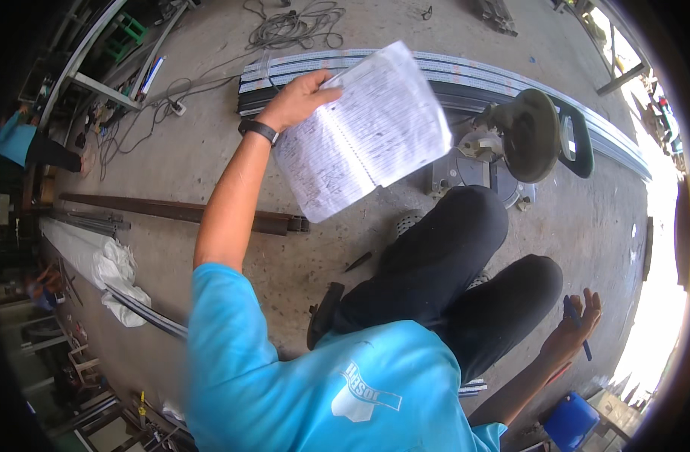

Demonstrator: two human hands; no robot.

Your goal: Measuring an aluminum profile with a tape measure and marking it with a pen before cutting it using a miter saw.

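My left hand (298, 103) is closed on the top left edge of an open notebook (375, 124), thumb over the page. The notebook's two pages carry dense handwriting and are split by a row of binding holes; it is held up in the air over the floor. Low on the right, past my knee, my right hand (575, 328) has a dark blue pen (578, 324) lodged among its fingers. Beyond my knees stands a chop saw (532, 135) with a round guard and a dark handle. The notebook's lower right corner comes close to it in view.
Behind the notebook lies a long stack of metal profiles (299, 69). Brown metal bars (149, 209) run along the floor at left. A coiled cable (292, 29) lies far off. A blue container (571, 422) stands lower right. Another person (36, 143) is at far left.
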